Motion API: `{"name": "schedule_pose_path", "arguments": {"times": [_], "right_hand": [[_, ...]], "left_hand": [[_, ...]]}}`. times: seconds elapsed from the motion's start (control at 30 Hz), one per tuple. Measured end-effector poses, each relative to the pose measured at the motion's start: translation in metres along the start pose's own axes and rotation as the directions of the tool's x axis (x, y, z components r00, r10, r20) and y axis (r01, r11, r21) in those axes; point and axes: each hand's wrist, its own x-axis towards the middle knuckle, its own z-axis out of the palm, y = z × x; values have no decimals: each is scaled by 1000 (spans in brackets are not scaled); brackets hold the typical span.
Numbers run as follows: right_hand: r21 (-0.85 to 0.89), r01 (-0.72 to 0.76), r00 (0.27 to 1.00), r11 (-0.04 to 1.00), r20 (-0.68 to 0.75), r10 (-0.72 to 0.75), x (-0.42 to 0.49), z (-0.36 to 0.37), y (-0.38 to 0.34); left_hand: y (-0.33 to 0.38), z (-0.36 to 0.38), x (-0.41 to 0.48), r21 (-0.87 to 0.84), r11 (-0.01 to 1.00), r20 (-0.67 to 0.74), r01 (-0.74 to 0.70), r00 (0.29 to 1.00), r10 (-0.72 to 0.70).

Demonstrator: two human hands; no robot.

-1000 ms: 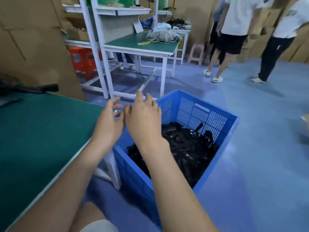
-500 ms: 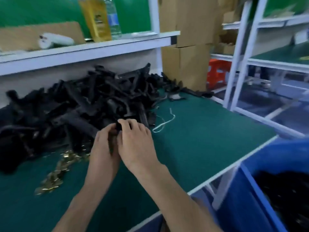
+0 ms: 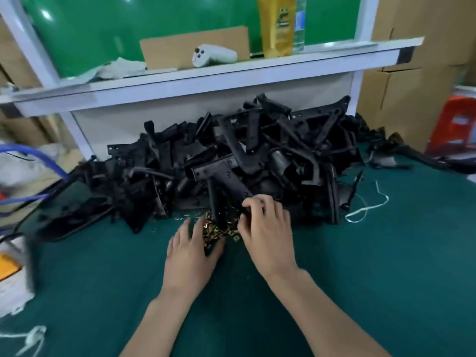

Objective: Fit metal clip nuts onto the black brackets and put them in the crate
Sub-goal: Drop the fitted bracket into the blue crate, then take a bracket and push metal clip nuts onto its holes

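Note:
A big heap of black brackets lies on the green mat against the back panel. A small pile of brass-coloured clip nuts sits at the heap's front edge. My left hand lies over the left side of the clip nuts with fingers stretched out and touching them. My right hand is at the front of the heap, its fingers curled on a black bracket that stands with its stem down among the nuts. The crate is out of view.
A white shelf above the heap carries a yellow bottle, a white handle-like device and cardboard. White string lies right of the heap. Blue hose and a white box sit at left, an orange stool at right.
The view swung from the blue crate on the floor back to the table. Both hands left the crate and came to the bracket heap; the left hand then dropped onto the clip nuts.

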Motion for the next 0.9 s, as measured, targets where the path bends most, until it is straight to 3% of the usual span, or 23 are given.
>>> {"name": "schedule_pose_path", "arguments": {"times": [0.07, 0.47, 0.63, 0.77, 0.9], "right_hand": [[-19, -5, 1000, 1000, -26, 4, 11, 4, 7], [-109, -67, 973, 992, 211, 89, 45, 28, 19], [-67, -91, 980, 994, 174, 101, 53, 19, 15], [184, -82, 994, 980, 85, 67, 47, 0, 10], [612, -242, 967, 753, 212, 138, 31, -19, 15]], "left_hand": [[1, 2, 11, 36, 999, 9, 2, 1000, -2], [-4, 0, 13, -5, 996, -127, -94, 988, 92], [-2, -5, 12, -15, 995, -151, -100, 984, 97], [-6, -7, 11, -43, 995, -106, -94, 990, 89], [-10, -9, 8, -36, 998, -23, -59, 998, 59]]}}
